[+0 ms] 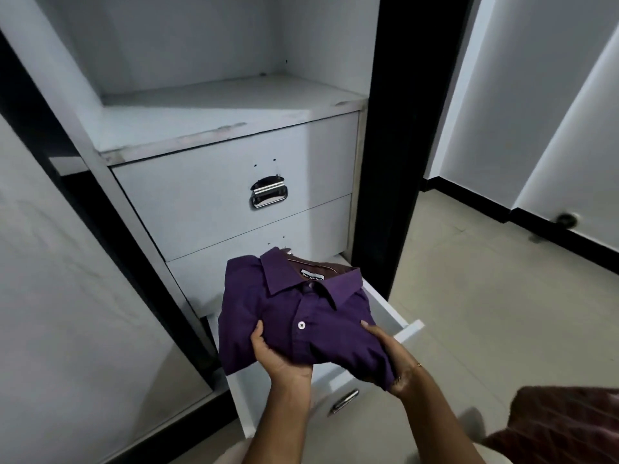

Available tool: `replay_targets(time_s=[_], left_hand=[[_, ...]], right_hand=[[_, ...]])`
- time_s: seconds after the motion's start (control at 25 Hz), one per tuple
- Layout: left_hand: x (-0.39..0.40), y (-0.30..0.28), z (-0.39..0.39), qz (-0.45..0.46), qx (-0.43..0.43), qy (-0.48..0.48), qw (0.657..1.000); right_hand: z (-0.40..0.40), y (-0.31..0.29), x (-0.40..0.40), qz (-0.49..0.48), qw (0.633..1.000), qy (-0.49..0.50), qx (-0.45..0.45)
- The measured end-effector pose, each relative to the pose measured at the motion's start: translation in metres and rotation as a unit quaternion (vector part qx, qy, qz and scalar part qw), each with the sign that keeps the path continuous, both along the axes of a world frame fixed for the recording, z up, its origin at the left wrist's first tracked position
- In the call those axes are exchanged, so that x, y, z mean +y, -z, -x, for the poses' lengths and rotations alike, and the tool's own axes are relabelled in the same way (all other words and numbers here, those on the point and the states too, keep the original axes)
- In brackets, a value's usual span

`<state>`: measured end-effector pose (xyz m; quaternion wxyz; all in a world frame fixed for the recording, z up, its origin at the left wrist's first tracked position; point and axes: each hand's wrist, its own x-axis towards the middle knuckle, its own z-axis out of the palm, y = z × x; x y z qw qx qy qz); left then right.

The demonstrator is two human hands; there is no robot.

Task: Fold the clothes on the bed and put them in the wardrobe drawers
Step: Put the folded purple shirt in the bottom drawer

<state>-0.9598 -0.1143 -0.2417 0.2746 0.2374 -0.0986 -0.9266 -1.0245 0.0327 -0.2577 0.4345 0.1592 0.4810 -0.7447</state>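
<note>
Both hands, left hand [278,354] and right hand [390,361], gripped the folded purple shirt [298,316] above the open drawer [407,333]; its loose left side, beyond the fingertips, could probably sag and unfold.

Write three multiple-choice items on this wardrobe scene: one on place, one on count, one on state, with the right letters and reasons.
1. Where is the purple shirt?
A. on the shelf
B. over the open bottom drawer
C. on the floor

2. How many drawers are fully closed?
A. two
B. none
C. four

3. How is the shirt?
A. folded, held by both hands
B. crumpled, lying loose
C. hanging

Key:
1 B: the drawer's white walls show beneath it.
2 A: the top drawer and middle drawer sit flush.
3 A: left hand and right hand grip its near edge.
</note>
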Motion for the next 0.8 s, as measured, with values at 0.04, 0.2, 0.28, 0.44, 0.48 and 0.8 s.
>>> replay_targets(time_s=[0.04,0.2,0.28,0.44,0.48,0.8], left_hand=[[-0.006,0.012,0.009,-0.006,-0.013,-0.008,1.0],[-0.019,0.064,0.043,-0.038,-0.049,-0.049,0.997],[-0.021,0.095,0.059,-0.061,-0.041,-0.061,0.995],[-0.022,0.155,0.081,-0.142,-0.07,-0.062,0.986],[-0.023,0.168,0.083,-0.158,-0.074,-0.068,0.982],[-0.031,0.238,0.091,-0.265,-0.195,-0.105,0.938]], right_hand=[[0.013,0.009,-0.008,-0.01,1.0,-0.001,0.002],[0.07,0.038,-0.034,-0.052,0.999,-0.006,0.013],[0.095,0.056,-0.044,-0.062,0.998,-0.015,0.009],[0.128,0.106,-0.058,-0.111,0.994,0.002,-0.015],[0.135,0.121,-0.062,-0.128,0.992,0.003,-0.02],[0.167,0.194,-0.095,-0.235,0.967,-0.098,0.001]])
